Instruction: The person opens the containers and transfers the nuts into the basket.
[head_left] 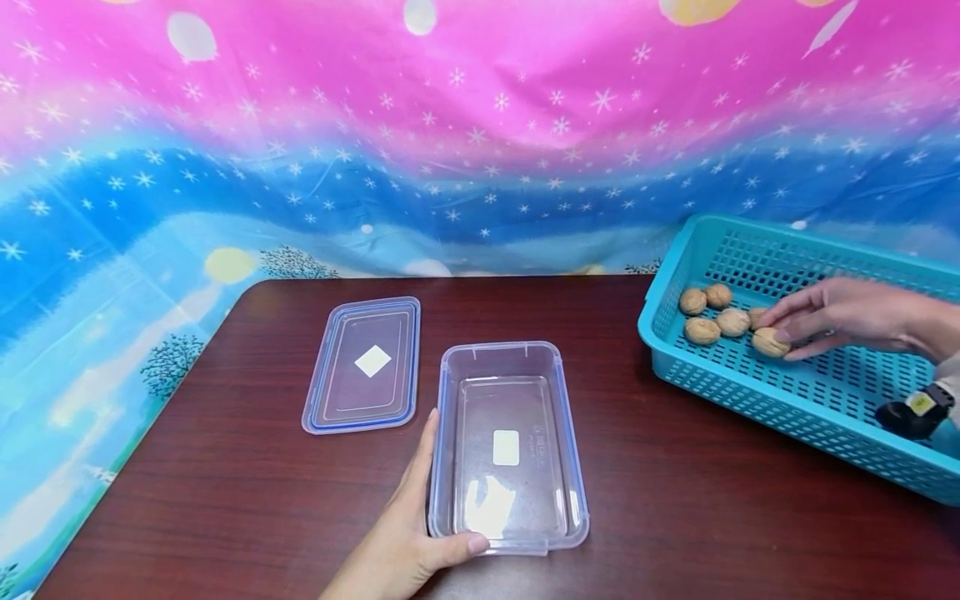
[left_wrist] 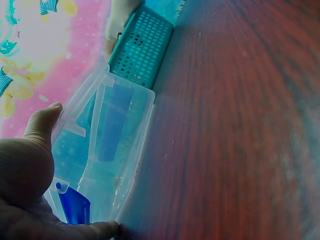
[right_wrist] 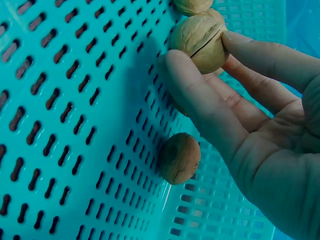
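Note:
In the head view, a clear plastic food container (head_left: pixel 517 400) sits upright on the table, showing nothing inside but a white label. My left hand (head_left: pixel 405 529) grips its near left corner, thumb over the front rim and fingers along the left wall. The left wrist view shows a blue clip (left_wrist: pixel 75 205) beside that hand. Over the turquoise basket (head_left: pixel 750 408), my right hand (head_left: pixel 843 317) pinches a walnut (right_wrist: pixel 200 42) between thumb and fingertips. Several other walnuts (head_left: pixel 702 331) lie at the basket's left end, close to the pinched one.
A clear lid with a blue seal (head_left: pixel 372 396) lies flat on the table, left of and behind the container. The dark wooden table (head_left: pixel 247 467) meets a pink and blue patterned cloth (head_left: pixel 487 125) at the back. The basket stands at the right.

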